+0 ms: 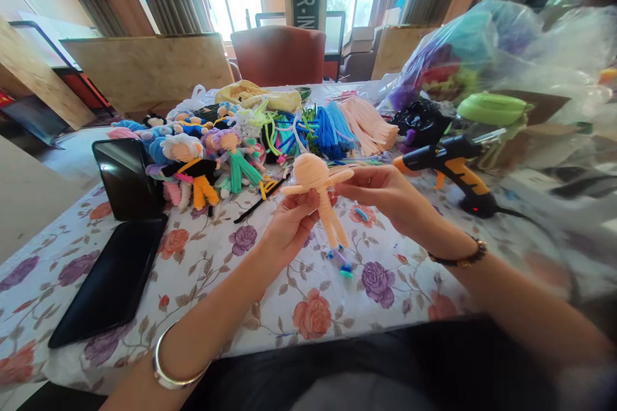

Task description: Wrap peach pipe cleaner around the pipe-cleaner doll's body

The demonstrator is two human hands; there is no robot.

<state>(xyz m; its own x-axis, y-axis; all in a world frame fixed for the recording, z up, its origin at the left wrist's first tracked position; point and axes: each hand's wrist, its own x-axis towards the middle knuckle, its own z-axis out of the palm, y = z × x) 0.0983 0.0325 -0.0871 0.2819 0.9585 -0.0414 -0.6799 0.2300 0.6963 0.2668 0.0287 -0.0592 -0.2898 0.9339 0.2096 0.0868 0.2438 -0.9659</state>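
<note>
A pale peach doll body (pixel 326 212), made of fuzzy pipe cleaners, is held upright above the table. It has a round head, two arms spread sideways and two legs, with no hair or clothes on it. My left hand (pixel 295 221) grips the doll at its torso from the left, thumb in front. The fingers of my right hand (pixel 385 189) pinch the doll's arm on the right side. Small blue and green pipe cleaner scraps (pixel 345 268) lie on the floral tablecloth below the doll's feet.
Finished dolls (pixel 190 160) crowd the left back, beside a black tablet-like device (pixel 116 279). Bundles of blue (pixel 335 130) and peach pipe cleaners (pixel 369 125) lie behind. An orange-black glue gun (pixel 453 170), its red light lit, stands at right near plastic bags (pixel 477 45).
</note>
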